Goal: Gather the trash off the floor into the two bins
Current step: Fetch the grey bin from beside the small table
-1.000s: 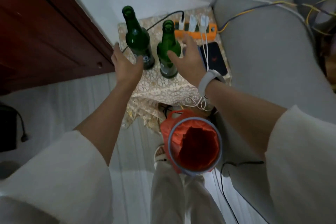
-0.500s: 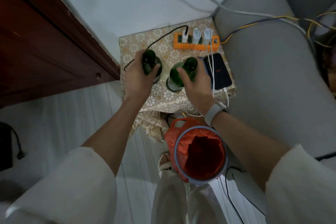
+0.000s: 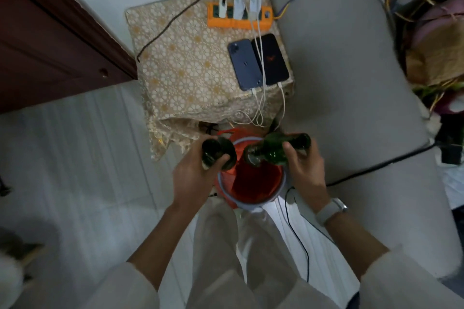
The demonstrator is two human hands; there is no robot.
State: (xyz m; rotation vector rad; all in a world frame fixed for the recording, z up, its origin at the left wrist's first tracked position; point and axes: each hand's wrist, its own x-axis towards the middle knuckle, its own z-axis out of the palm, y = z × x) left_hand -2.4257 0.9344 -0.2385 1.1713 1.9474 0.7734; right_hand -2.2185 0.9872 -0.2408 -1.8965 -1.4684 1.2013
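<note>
Left hand (image 3: 194,173) and right hand (image 3: 305,165) each grip a green bottle above the red-lined bin (image 3: 253,204); right bottle (image 3: 273,149) lies tilted.

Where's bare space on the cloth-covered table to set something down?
The left and middle of the patterned cloth are bare, bordered by the black cable and the dark blue phone. It's crowded on the right: the orange power strip at the back, two phones side by side and white charging leads.

Pale tiled floor (image 3: 75,158), dark wooden door (image 3: 45,40), grey sofa (image 3: 339,83) beside a cloth-draped side table (image 3: 185,70).
</note>
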